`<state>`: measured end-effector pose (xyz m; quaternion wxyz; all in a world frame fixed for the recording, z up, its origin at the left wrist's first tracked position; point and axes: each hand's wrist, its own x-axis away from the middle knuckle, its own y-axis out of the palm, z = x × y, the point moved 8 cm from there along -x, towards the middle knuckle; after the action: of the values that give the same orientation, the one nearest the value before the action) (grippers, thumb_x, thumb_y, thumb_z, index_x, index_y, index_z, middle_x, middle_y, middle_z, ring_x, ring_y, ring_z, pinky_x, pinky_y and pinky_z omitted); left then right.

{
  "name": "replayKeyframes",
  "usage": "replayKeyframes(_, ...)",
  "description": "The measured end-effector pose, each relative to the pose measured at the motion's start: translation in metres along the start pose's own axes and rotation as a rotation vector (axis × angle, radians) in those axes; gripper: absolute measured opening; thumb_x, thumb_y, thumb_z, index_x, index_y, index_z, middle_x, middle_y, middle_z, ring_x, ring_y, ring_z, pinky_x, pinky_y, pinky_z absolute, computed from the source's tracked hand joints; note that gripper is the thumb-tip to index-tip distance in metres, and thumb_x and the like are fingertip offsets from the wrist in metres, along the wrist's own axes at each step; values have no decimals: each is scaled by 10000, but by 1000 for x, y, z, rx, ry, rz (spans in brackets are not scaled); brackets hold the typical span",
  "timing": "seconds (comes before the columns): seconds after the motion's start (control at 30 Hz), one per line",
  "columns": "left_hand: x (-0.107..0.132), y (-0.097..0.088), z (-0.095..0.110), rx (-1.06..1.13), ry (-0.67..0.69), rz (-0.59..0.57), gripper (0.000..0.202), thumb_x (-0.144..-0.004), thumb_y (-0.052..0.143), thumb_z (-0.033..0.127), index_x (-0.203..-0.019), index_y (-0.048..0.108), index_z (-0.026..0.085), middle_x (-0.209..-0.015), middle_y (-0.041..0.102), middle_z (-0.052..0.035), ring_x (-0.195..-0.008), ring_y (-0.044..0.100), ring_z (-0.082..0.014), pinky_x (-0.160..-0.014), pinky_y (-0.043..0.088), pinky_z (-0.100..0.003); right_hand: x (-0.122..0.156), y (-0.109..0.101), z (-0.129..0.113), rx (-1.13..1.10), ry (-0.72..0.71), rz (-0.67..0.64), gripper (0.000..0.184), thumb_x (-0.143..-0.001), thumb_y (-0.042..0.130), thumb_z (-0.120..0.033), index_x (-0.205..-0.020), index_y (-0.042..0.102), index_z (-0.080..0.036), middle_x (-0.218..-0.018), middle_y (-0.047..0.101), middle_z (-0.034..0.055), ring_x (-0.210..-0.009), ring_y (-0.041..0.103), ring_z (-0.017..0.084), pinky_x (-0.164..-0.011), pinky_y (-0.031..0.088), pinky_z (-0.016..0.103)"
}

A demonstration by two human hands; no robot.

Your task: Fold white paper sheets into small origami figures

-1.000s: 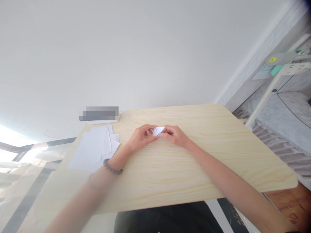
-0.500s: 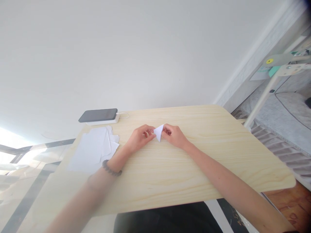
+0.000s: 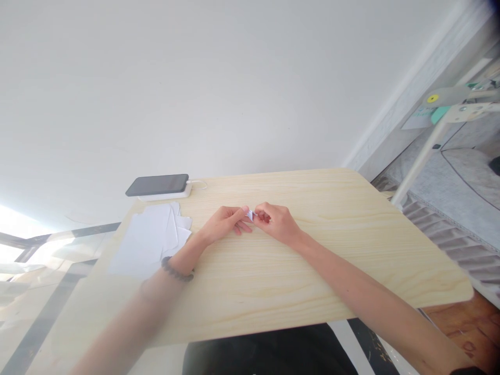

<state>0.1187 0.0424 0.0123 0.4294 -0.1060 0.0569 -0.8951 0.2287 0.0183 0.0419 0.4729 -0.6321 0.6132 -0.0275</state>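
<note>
A small piece of folded white paper is held between my two hands above the middle of the wooden table. My left hand, with a dark bead bracelet at its wrist, pinches the paper's left side between thumb and fingers. From the other side, my right hand grips the paper with curled fingertips. Most of the paper is hidden by the fingers; only a small pale part shows between them.
Left of my hands lies a loose pile of white paper sheets. Behind it, a dark phone rests on a white block with a white cable plugged in. A white wall rises behind the table, and a pale metal frame stands at right.
The paper has turned and now shows much less of its triangular face. My left hand has rolled over so its thumb lies on top, and my right hand has shifted slightly left.
</note>
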Motion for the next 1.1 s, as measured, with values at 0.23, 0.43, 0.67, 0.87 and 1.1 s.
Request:
replayKeyframes(0.23,-1,-1,2,28,-12,6,446,-796,417,506,-802,615,105,-843,655,-111,-753,628,-211,-548,452,-254,2,5,-5,77,-86,-13,52,-771,471,-219,-748,511,-193,-608,556,-8,-538,471,88,-567,362,208)
replayKeyframes(0.43,-2,-2,3,8,-5,-8,395,-786,451,468,-772,606,106,-768,631,-83,-697,613,-186,-514,428,-241,1,4,-1,-1,-27,-9,32,-737,510,-203,-767,513,-192,-620,547,-10,-553,481,88,-564,367,200)
replayKeyframes(0.67,-3,-4,2,6,0,29,388,-776,455,476,-762,600,115,-739,609,-55,-656,582,-149,-530,431,-236,-1,2,1,-109,-21,4,135,-748,450,-156,-866,502,-194,-683,545,-14,-550,459,76,-555,391,190)
replayKeyframes(0.87,-3,-6,0,17,-1,36,376,-772,470,474,-781,596,120,-773,604,-54,-633,567,-130,-525,425,-227,-2,2,-2,-165,-46,-27,123,-777,420,-163,-864,503,-192,-693,514,-5,-555,440,83,-545,385,205)
replayKeyframes(1.1,-5,-10,0,9,48,64,367,-761,493,475,-772,600,125,-711,583,-34,-601,532,-109,-494,417,-205,-2,5,8,-231,77,-101,108,-768,456,-214,-874,461,-196,-650,484,-30,-514,430,75,-474,340,191)
